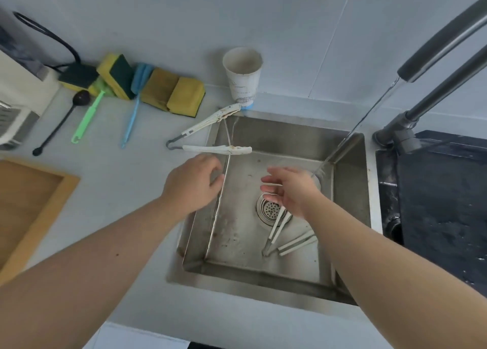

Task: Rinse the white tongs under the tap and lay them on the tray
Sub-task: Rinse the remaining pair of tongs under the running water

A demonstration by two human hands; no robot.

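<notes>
Stained white plastic tongs (pixel 210 135) straddle the steel sink's (pixel 350 190) far-left rim, just beyond the empty, loosely curled left hand (pixel 193 184). The right hand (pixel 291 190), fingers spread, holds nothing beneath the tap's (pixel 442 40) stream; cup lettering unreadable.

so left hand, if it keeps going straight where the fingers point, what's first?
Likely the lower arm of the dirty white tongs. The left hand is empty, just short of it; depth unclear.

Pale grey counter (pixel 110 164), sink (pixel 350 148) set in at centre. On counter: sponges (pixel 168 90) upper left, green brush (pixel 87 119), blue brush (pixel 131 111), black ladle (pixel 58 122), paper cup (pixel 242 74), soiled white tongs (pixel 208 135) overhanging sink edge, wooden tray (pixel 39 203) left edge.
</notes>
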